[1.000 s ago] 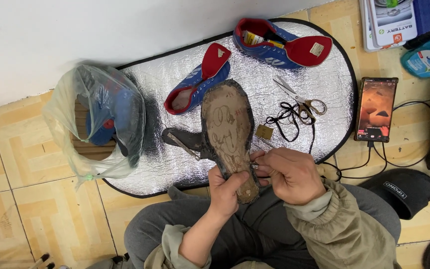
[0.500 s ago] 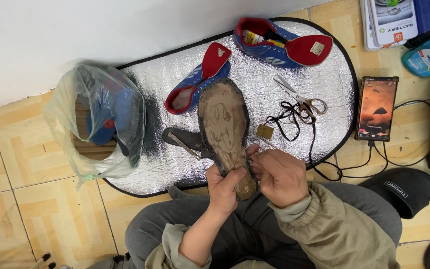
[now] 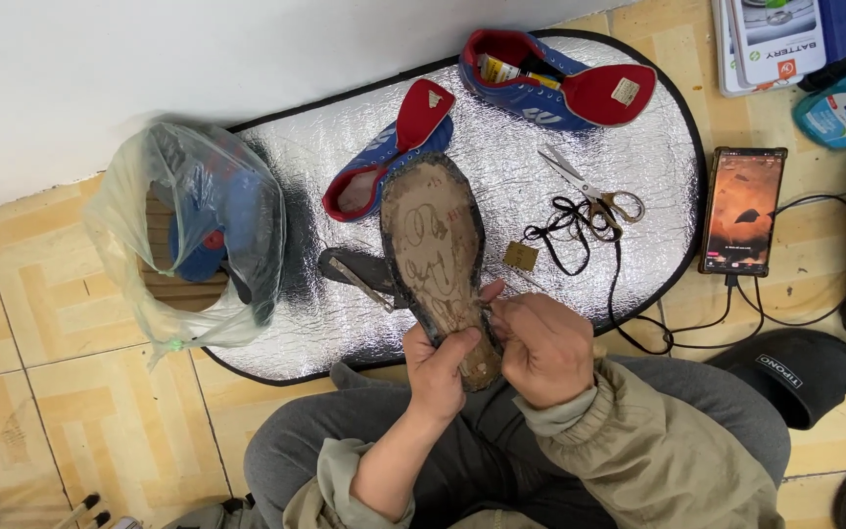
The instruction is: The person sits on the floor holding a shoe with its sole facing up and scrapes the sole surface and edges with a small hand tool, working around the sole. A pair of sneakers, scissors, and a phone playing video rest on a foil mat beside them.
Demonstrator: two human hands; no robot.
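Plastic bag (image 3: 188, 235) sits far left on the silver mat (image 3: 560, 245), holding something blue. Next comes a blue shoe (image 3: 384, 157) with a red insole. Left hand (image 3: 440, 367) wraps its fingers shut around the heel end of a worn brown sole (image 3: 433, 245) (held bottom-up above the lap), and right hand (image 3: 545, 348) pinches closed at the sole's right edge. Scissors (image 3: 594, 191) and a phone (image 3: 743, 211) lie further right.
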